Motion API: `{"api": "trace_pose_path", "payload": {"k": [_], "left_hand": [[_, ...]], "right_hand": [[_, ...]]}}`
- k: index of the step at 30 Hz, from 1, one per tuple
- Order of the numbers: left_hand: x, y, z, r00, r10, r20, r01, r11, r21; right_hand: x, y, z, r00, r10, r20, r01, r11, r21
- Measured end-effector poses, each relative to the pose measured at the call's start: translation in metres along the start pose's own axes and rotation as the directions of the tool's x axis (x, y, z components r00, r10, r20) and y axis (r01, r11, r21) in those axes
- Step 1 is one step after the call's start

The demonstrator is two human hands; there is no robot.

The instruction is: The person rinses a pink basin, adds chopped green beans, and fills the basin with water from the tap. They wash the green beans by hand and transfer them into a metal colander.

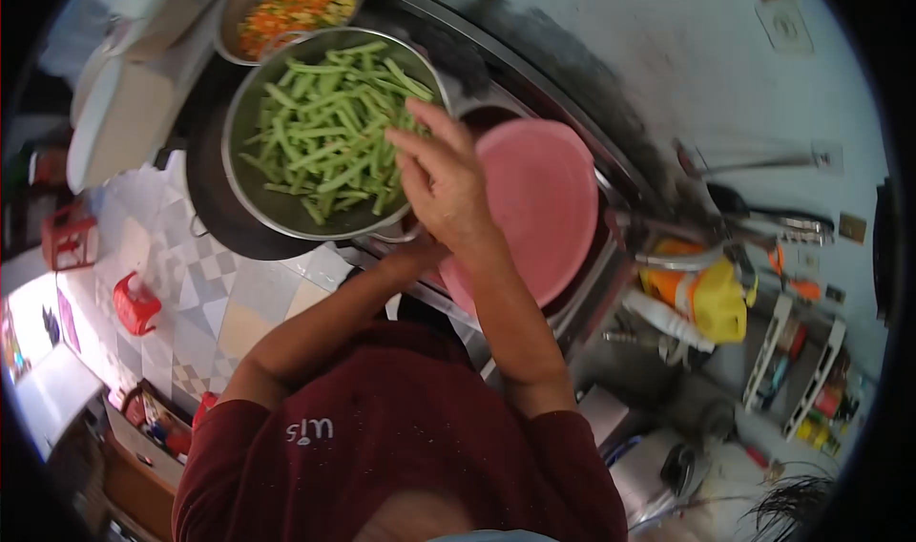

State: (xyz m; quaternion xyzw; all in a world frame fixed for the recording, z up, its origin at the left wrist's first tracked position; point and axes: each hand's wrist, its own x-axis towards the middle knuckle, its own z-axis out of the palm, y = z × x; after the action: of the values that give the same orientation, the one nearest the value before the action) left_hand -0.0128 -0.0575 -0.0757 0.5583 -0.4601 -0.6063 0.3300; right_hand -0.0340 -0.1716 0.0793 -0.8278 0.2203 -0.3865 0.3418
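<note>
A large metal pan (232, 165) full of cut green beans (329, 132) is at the upper middle, with a handle on its lower right side. Over the right part of its rim is my right hand (441, 181), its fingers apart above the beans and nothing visibly held. My left hand (425, 253) is low beside the pan's lower right handle, mostly covered by the right hand and wrist, so its fingers and grip are hidden. A pink basin (539, 208) sits just right of the pan, partly behind my right forearm.
Behind the pan is a metal bowl (226, 29) of diced orange and green vegetables. Utensils (763, 213) hang on the right wall, near a yellow bag (720, 303) and a rack (797, 361). A red stool (136, 303) stands on the tiled floor at left.
</note>
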Motion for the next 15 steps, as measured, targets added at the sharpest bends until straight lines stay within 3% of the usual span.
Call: {"api": "trace_pose_path", "payload": {"k": [2,3,4,6,7,8,9,11,12,14,15], "left_hand": [[-0.014,0.044,-0.010,0.967,-0.252,0.026,0.246,0.910,-0.335],[-0.017,0.054,-0.013,0.929,-0.367,0.043,0.341,0.808,-0.480],[-0.018,0.054,-0.012,0.926,-0.370,0.072,0.357,0.803,-0.477],[-0.017,0.050,-0.009,0.926,-0.375,-0.037,0.290,0.771,-0.567],[-0.014,0.046,-0.010,0.924,-0.382,-0.019,0.305,0.768,-0.564],[-0.013,0.040,-0.010,0.918,-0.395,-0.042,0.318,0.795,-0.517],[-0.013,0.037,-0.010,0.912,-0.404,-0.067,0.330,0.822,-0.465],[-0.013,0.039,-0.011,0.911,-0.409,-0.053,0.346,0.827,-0.443],[-0.013,0.036,-0.011,0.915,-0.399,-0.057,0.333,0.829,-0.449],[-0.017,0.040,-0.010,0.919,-0.391,-0.056,0.328,0.835,-0.442],[-0.018,0.046,-0.010,0.914,-0.403,-0.051,0.343,0.833,-0.434]], "right_hand": [[-0.013,0.016,-0.027,0.983,0.109,-0.148,-0.118,0.992,-0.051],[-0.027,0.033,-0.045,0.934,0.289,-0.212,-0.299,0.954,-0.014],[-0.047,0.053,-0.063,0.849,0.453,-0.271,-0.461,0.887,0.037],[-0.096,0.095,-0.103,0.682,0.669,-0.295,-0.710,0.702,-0.049],[-0.121,0.115,-0.119,0.618,0.750,-0.236,-0.785,0.606,-0.129],[-0.149,0.131,-0.129,0.530,0.828,-0.181,-0.844,0.494,-0.209],[-0.181,0.148,-0.133,0.509,0.840,-0.186,-0.857,0.474,-0.202],[-0.228,0.181,-0.135,0.522,0.853,0.006,-0.799,0.491,-0.346],[-0.238,0.187,-0.132,0.508,0.861,0.012,-0.809,0.482,-0.338],[-0.260,0.197,-0.119,0.321,0.946,0.041,-0.921,0.322,-0.219],[-0.273,0.205,-0.113,0.310,0.950,0.044,-0.927,0.312,-0.208]]}}
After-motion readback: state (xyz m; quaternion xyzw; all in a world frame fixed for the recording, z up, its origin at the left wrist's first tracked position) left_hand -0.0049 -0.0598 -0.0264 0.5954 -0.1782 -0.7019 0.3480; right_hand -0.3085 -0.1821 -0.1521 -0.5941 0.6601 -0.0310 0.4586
